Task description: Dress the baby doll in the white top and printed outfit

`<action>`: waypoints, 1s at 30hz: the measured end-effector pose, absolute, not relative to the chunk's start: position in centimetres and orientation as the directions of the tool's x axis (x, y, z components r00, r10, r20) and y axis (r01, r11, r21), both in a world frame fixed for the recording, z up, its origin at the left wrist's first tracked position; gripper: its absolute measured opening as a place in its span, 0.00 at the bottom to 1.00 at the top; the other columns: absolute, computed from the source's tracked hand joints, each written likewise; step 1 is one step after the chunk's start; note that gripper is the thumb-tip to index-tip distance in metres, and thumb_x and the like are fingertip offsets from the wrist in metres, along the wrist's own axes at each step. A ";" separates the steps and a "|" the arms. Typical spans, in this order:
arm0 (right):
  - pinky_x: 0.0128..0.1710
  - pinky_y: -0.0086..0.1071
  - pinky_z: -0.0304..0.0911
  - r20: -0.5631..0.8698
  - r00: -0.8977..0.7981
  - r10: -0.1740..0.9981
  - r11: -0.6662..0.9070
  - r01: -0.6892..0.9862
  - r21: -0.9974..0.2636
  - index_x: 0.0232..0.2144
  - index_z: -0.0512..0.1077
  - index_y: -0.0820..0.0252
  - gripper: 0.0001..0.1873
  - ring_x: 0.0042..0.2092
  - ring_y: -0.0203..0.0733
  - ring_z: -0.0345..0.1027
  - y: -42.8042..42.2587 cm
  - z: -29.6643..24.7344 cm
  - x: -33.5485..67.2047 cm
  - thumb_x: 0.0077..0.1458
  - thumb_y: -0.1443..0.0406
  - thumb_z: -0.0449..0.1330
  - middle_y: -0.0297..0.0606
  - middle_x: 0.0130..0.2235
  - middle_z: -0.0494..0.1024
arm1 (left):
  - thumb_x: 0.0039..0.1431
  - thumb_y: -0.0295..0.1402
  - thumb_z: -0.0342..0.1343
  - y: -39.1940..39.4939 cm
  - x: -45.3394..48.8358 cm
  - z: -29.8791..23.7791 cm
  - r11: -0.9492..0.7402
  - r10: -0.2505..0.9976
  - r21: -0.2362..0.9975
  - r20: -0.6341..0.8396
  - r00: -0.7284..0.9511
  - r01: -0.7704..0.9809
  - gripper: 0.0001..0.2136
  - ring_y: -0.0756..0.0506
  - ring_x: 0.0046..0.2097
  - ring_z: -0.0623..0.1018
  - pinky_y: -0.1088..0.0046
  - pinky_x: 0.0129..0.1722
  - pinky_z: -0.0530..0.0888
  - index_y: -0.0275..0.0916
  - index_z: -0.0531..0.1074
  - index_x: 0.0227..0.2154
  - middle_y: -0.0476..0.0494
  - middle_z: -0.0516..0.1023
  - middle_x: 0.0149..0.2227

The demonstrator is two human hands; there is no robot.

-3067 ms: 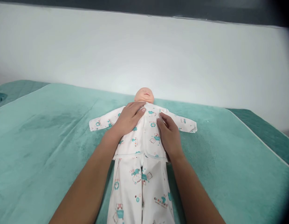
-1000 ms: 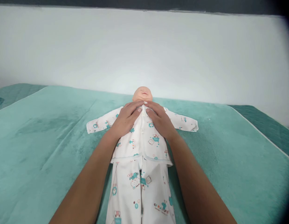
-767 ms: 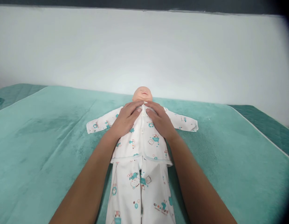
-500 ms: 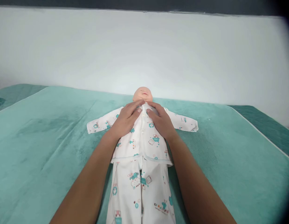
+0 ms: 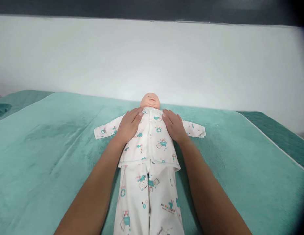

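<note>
A baby doll (image 5: 150,101) lies on its back with its head at the far end. It wears a white printed shirt (image 5: 149,143) with long sleeves spread out to both sides, and matching white trousers (image 5: 134,199) that run out of view at the bottom. My left hand (image 5: 131,124) rests flat on the shirt at the doll's shoulder on the left, fingers stretched out. On the opposite shoulder lies my right hand (image 5: 174,125), also flat with its fingers extended. Neither hand grips the cloth.
A green cloth (image 5: 56,156) covers the surface under the doll, with a darker green strip (image 5: 277,130) at the right edge and another at the left. Behind it stands a white wall (image 5: 152,55) with a dark band along the top.
My hands have slid apart from the middle of the doll's upper chest, out toward the shoulders. The shirt front between them now shows. The view has shifted slightly.
</note>
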State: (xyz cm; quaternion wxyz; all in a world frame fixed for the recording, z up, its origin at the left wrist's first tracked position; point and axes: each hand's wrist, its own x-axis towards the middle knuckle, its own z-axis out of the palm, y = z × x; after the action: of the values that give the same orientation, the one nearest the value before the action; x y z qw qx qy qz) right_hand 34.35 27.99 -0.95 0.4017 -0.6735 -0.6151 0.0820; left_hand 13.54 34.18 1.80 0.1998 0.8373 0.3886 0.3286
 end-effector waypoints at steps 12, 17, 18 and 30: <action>0.61 0.51 0.50 0.274 0.439 0.856 -0.353 0.882 -0.311 0.60 0.63 0.59 0.29 0.63 0.57 0.55 20.7 -4.9 42.9 0.64 0.51 0.45 0.47 0.62 0.65 | 0.65 0.44 0.44 33.3 3.8 -2.4 -0.360 0.873 0.100 0.388 0.297 0.928 0.27 0.34 0.61 0.65 0.52 0.59 0.62 0.40 0.57 0.65 0.37 0.68 0.62; 0.56 0.51 0.56 0.290 0.654 0.698 -0.504 0.737 -0.450 0.56 0.68 0.67 0.31 0.57 0.61 0.60 18.4 -5.8 45.5 0.58 0.51 0.53 0.57 0.54 0.70 | 0.66 0.40 0.41 33.0 1.3 -2.4 -0.221 0.928 0.070 0.322 0.188 0.973 0.27 0.32 0.61 0.66 0.51 0.55 0.67 0.37 0.55 0.66 0.33 0.67 0.62; 0.54 0.49 0.58 0.275 0.673 0.687 -0.505 0.714 -0.485 0.54 0.70 0.66 0.29 0.54 0.59 0.63 18.4 -5.8 45.7 0.57 0.52 0.53 0.55 0.51 0.72 | 0.67 0.37 0.39 33.1 1.1 -2.5 -0.219 0.928 0.054 0.319 0.191 0.974 0.27 0.32 0.61 0.66 0.51 0.55 0.67 0.36 0.54 0.66 0.32 0.66 0.63; 0.46 0.42 0.63 0.318 0.716 0.621 -0.429 0.651 -0.626 0.50 0.72 0.64 0.24 0.42 0.49 0.68 19.3 -5.6 46.8 0.55 0.60 0.51 0.48 0.42 0.74 | 0.61 0.22 0.34 33.6 0.1 -2.8 -0.113 0.935 0.082 0.345 0.078 0.990 0.28 0.35 0.64 0.66 0.54 0.59 0.66 0.27 0.58 0.65 0.30 0.60 0.66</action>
State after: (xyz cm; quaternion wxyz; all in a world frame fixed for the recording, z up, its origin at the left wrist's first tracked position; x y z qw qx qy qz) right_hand 46.81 19.26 -5.60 0.3791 -0.8451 -0.3764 -0.0194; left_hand 0.05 33.61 -2.82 -0.0870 0.7291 0.6602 0.1580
